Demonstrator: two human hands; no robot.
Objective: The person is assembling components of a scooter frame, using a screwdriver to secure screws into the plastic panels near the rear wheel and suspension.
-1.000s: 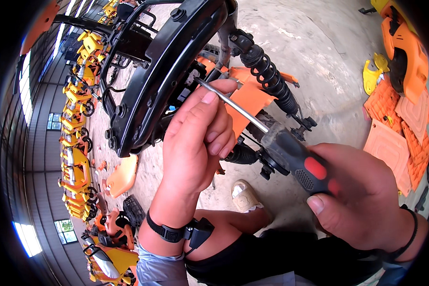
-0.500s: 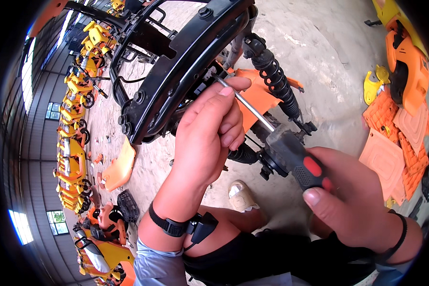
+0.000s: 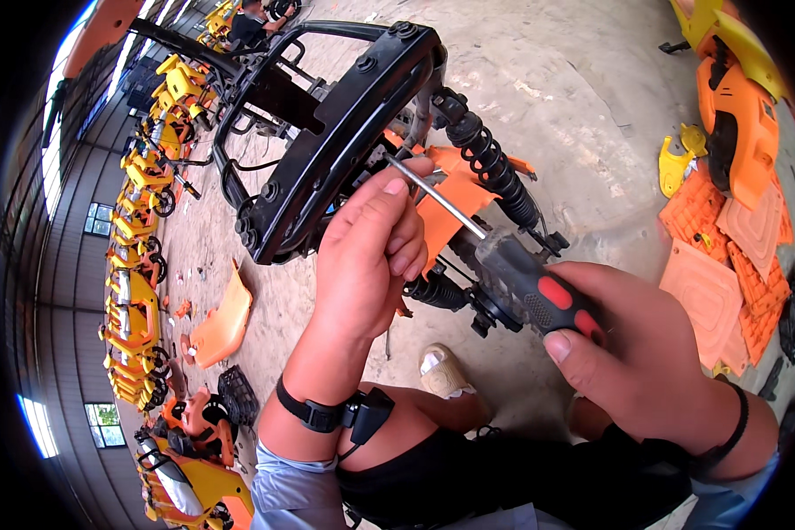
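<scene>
My right hand (image 3: 636, 353) is wrapped round the black-and-red handle of a large screwdriver (image 3: 514, 274). Its steel shaft slants up and left to the underside of a black metal vehicle frame (image 3: 340, 146). Close to the tip, my left hand (image 3: 367, 230) is closed, thumb and forefinger against the shaft and the other fingers curled. The tip meets a recess beneath the frame, and what it touches there is too small to make out. Beyond the shaft are an orange plastic panel (image 3: 455, 208) and a black coil-spring shock absorber (image 3: 490, 163).
Yellow scooters (image 3: 137, 291) stand in a long row at the left. Orange body panels (image 3: 702, 287) and a larger orange-and-black shell (image 3: 742, 132) lie at the right. A loose orange panel (image 3: 223, 322) rests on the concrete floor. Another person (image 3: 252, 25) is at the far top.
The frame, screwdriver and both hands appear slightly further left in the picture. The handle has turned a little in my right hand, showing more of its red patches. Both hands keep their hold.
</scene>
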